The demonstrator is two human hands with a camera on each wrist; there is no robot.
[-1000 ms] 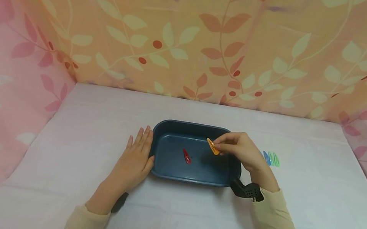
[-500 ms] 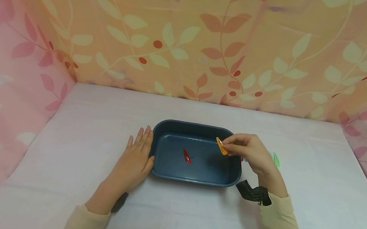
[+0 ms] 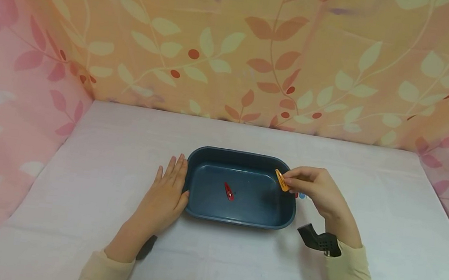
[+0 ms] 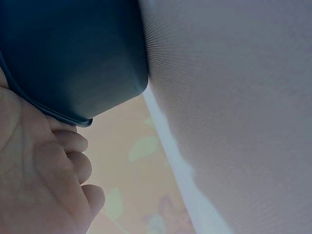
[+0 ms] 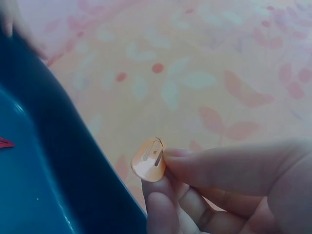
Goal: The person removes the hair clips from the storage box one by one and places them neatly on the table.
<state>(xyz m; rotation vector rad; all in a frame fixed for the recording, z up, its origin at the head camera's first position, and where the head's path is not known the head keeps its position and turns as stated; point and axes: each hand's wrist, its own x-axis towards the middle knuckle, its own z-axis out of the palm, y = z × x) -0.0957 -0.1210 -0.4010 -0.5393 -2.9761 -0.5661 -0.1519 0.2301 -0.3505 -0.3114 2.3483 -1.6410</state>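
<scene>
A dark blue rectangular tray (image 3: 235, 222) sits on the white cloth, with a red snap hair clip (image 3: 228, 191) lying inside it. My left hand (image 3: 164, 194) rests against the tray's left side, fingers straight; the left wrist view shows the fingers along the rim of the tray (image 4: 73, 63). Over the tray's right rim, my right hand (image 3: 315, 190) pinches an orange snap hair clip (image 3: 281, 180) between thumb and fingers. The right wrist view has this orange clip (image 5: 148, 160) close up, held by the thumb and fingertips just beyond the tray wall.
Just right of the tray, small bits of a red clip and a blue clip (image 3: 302, 195) peek out beneath the right hand, which hides the others. A floral curtain (image 3: 234, 65) closes off the back and both sides of the white-covered table (image 3: 224, 268).
My right hand has moved right with the orange hair clip, from above the tray's inside to its right rim, covering the blue and green clips. The left hand has stayed put.
</scene>
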